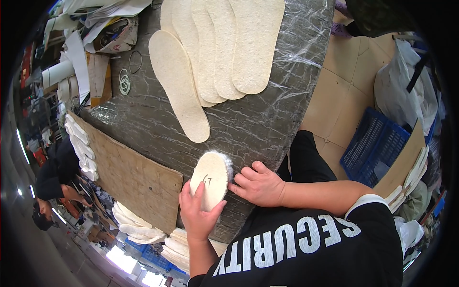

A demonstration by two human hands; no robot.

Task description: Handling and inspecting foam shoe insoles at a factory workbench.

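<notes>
A person's left hand [197, 213] holds a cream insole [209, 181] tilted up near the close edge of a dark table [248, 126] covered in crinkled clear film. The left thumb is at the insole's lower right edge and a finger lies across its face, the grip closed around its lower end. White fluff [228, 165] shows along the insole's upper right edge, and dark handwriting marks its face. The right hand [258, 184] is half curled, its fingertips at the insole's right edge; whether they pinch it cannot be told. Beyond, a long single insole [177, 81] lies beside a fan of overlapping insoles [224, 48]. A brown board [129, 165] is at the left, and a blue crate [370, 143] is on the tiled floor [342, 95] to the right.
</notes>
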